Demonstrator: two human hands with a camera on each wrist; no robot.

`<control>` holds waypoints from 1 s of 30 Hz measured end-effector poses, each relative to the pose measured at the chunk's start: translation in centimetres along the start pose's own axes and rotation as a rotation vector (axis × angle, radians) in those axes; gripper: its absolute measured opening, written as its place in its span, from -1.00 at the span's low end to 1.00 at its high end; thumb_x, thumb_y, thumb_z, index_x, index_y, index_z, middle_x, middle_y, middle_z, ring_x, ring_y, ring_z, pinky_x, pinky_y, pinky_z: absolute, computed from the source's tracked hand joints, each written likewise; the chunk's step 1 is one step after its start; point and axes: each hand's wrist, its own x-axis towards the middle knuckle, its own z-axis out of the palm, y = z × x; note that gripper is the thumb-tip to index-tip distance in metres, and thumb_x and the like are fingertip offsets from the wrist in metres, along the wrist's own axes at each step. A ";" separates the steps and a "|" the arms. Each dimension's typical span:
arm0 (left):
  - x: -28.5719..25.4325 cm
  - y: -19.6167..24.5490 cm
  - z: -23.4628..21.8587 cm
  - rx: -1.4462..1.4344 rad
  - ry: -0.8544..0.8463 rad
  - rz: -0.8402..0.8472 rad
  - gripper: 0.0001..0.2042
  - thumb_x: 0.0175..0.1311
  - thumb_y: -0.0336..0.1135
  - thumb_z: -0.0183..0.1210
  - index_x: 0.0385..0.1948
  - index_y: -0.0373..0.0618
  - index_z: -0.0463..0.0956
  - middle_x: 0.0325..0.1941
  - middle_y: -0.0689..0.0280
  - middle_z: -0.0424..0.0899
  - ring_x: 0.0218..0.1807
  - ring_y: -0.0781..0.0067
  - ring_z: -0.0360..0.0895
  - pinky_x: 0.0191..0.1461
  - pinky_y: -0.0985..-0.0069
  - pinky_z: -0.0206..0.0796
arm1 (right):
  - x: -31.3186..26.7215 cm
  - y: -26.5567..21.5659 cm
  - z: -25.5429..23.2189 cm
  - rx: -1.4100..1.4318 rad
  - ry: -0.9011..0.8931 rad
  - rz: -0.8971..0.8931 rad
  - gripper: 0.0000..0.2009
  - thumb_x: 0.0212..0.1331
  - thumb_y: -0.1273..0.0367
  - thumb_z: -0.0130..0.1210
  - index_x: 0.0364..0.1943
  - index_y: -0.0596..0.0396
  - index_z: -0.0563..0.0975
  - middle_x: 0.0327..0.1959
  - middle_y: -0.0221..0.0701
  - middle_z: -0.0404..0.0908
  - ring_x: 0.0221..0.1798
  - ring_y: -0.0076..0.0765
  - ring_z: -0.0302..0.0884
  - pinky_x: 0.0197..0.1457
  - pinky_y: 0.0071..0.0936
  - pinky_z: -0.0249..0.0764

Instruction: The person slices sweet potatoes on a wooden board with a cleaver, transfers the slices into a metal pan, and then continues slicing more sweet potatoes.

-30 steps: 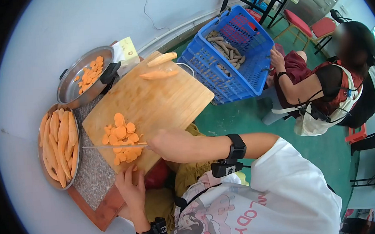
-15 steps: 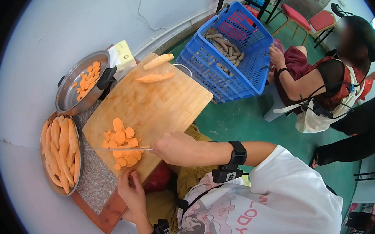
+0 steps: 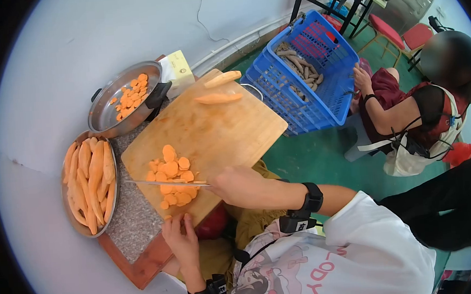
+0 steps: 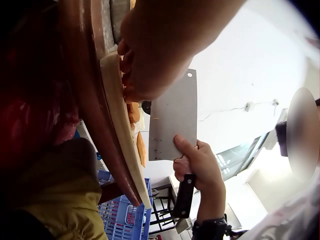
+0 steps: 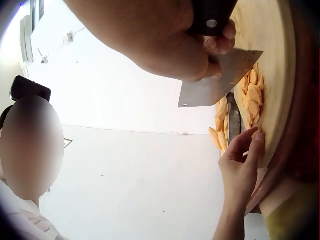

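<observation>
My right hand (image 3: pixel 238 188) grips the black handle of a cleaver (image 4: pixel 175 115), its blade edge-on over a pile of orange slices (image 3: pixel 170 168) on the wooden board (image 3: pixel 212 127). At the board's near edge, my left hand (image 3: pixel 182 243) pinches a small orange piece (image 5: pixel 257 132) between thumb and fingers. The left wrist view shows the left hand (image 4: pixel 160 50) at the board's edge, fingertips partly hidden, and the right hand (image 4: pixel 202 167) beyond it. Two peeled orange roots (image 3: pixel 218 98) lie at the board's far end.
Left of the board are a metal tray of peeled roots (image 3: pixel 91 181) and a steel pan (image 3: pixel 102 110) holding slices. A tissue box (image 3: pixel 178 69) stands behind. A blue crate (image 3: pixel 303 106) with unpeeled roots is on the floor; a seated person (image 3: pixel 407 107) holds it. Someone else's dark clothing shows at right.
The head view has shifted, moving the table and crate rightward in the picture. Someone in black trousers has come closer at right. My hands keep their holds, with the cleaver still over the slices.
</observation>
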 end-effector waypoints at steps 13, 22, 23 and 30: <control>0.0 -0.9 0.8 0.023 0.068 0.046 -0.78 0.04 -0.41 0.17 -0.24 -0.18 0.50 -0.31 0.14 0.46 -0.18 0.10 0.37 -0.08 0.29 0.20 | -0.1 -0.7 0.1 -0.048 -0.061 0.014 -0.87 0.01 0.44 -0.01 -0.49 0.23 0.52 -0.50 -0.08 0.53 -0.41 0.07 0.54 -0.38 -0.16 0.47; -0.6 -0.5 0.1 -0.327 0.352 -0.173 -0.91 0.19 -0.46 0.05 -0.36 -0.28 0.47 -0.44 0.22 0.48 -0.45 0.41 0.37 -0.36 0.57 0.24 | 0.3 -0.8 1.0 -0.050 -0.065 -0.038 -0.89 -0.01 0.45 -0.01 -0.46 0.21 0.51 -0.52 -0.10 0.55 -0.41 0.04 0.54 -0.38 -0.15 0.46; -0.6 -0.6 -0.3 -0.310 0.373 -0.185 -0.91 0.19 -0.46 0.05 -0.36 -0.28 0.47 -0.44 0.22 0.48 -0.45 0.41 0.37 -0.36 0.57 0.24 | 0.4 -0.8 1.3 -0.046 -0.075 -0.065 -0.89 -0.01 0.45 -0.01 -0.46 0.21 0.51 -0.52 -0.10 0.55 -0.41 0.04 0.54 -0.38 -0.15 0.46; -0.4 1.0 -2.1 -0.613 0.365 -0.357 -0.85 0.29 -0.40 -0.03 -0.30 -0.31 0.42 -0.43 0.38 0.45 -0.39 0.68 0.33 -0.34 0.75 0.19 | 0.2 0.0 1.4 -0.129 0.027 -0.126 -0.88 0.09 0.33 -0.02 -0.45 0.08 0.44 -0.62 -0.19 0.49 -0.51 0.03 0.48 -0.45 -0.13 0.39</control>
